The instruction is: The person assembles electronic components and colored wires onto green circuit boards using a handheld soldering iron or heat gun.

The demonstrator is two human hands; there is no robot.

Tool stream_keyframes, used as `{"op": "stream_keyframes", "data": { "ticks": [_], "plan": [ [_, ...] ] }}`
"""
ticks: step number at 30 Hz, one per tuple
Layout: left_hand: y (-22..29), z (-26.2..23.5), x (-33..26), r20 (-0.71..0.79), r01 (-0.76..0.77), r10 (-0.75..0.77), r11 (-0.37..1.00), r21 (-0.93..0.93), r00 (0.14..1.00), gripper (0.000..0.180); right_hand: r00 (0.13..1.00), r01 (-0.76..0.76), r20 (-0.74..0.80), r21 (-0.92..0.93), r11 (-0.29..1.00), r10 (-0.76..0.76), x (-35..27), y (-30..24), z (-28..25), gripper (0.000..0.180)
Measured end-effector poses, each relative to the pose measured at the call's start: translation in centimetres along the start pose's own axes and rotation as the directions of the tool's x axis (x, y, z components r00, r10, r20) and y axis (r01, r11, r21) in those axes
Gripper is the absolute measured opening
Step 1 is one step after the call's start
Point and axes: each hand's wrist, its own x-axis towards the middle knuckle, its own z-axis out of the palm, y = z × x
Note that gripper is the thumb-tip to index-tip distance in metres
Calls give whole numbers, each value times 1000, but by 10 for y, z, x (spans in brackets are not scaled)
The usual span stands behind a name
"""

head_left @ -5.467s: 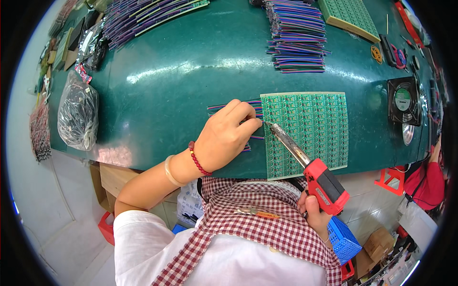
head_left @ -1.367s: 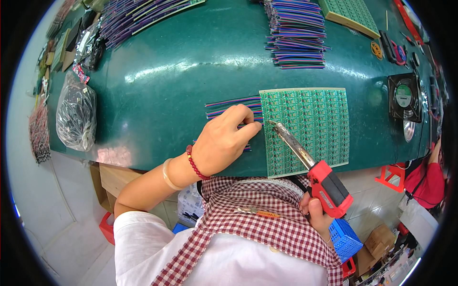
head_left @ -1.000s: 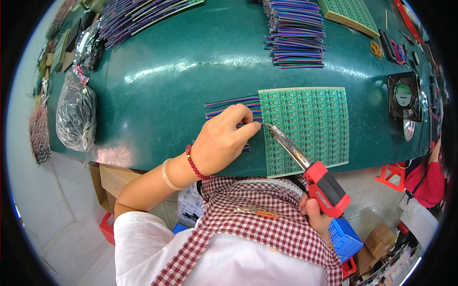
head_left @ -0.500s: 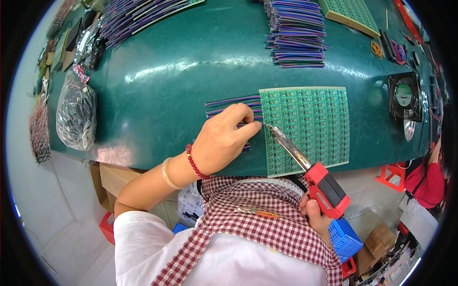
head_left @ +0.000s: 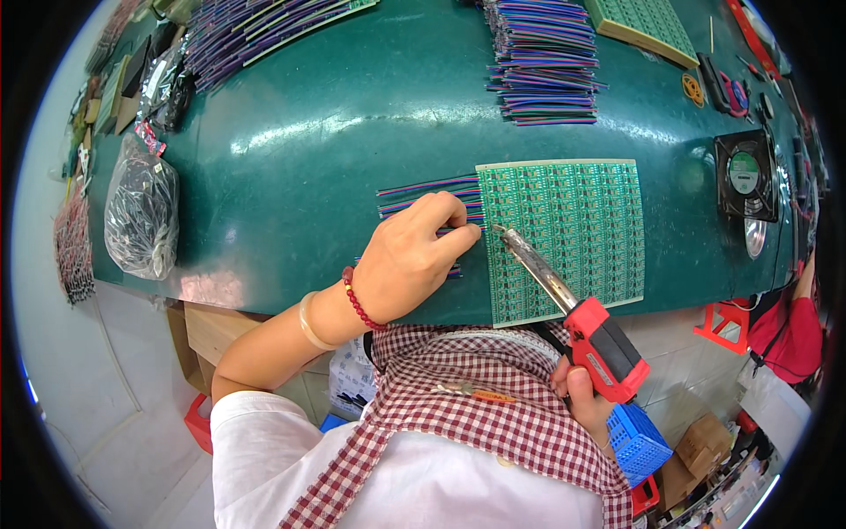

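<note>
A green panel of small circuit boards (head_left: pixel 564 247) lies near the table's front edge. Several multicoloured ribbon wires (head_left: pixel 427 187) stick out from its left edge. My left hand (head_left: pixel 419 251) is closed at that edge, thumb and forefinger pinching a wire; the hand covers most of the wires below it. From the lower right, my right hand (head_left: pixel 582 397) grips the handle of a red and black soldering iron (head_left: pixel 599 348). The iron's metal barrel slants over the panel, with its tip close to the left edge, just right of my left fingertips.
Bundles of ribbon wire (head_left: pixel 542 66) and more board panels (head_left: pixel 643 31) lie at the back. A black fan (head_left: pixel 746 176) stands at the right, a plastic bag of dark parts (head_left: pixel 141 216) at the left. A blue basket (head_left: pixel 636 443) sits below the table; another person's red sleeve (head_left: pixel 789 339) shows far right.
The soldering iron's tip has shifted slightly to the right and up, away from my left fingertips. My left hand has stayed almost where it was.
</note>
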Motion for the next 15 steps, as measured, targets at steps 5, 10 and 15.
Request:
{"op": "stream_keyframes", "data": {
  "ticks": [5, 10, 15],
  "plan": [
    [0, 0, 0, 6, -3, 3, 1000, 7, 1000, 25, 998, -60, 11, -10, 998, 60, 1, 1, -1, 9],
    [0, 0, 0, 8, -10, 10, 1000, 20, 1000, 25, 997, 66, -44, -33, 997, -67, -5, 16, -3, 41],
    [2, -2, 0, 18, -20, 18, 995, 99, 1000, 23, 997, 63, -40, -36, 997, -65, -3, 16, -4, 43]
  ]
}}
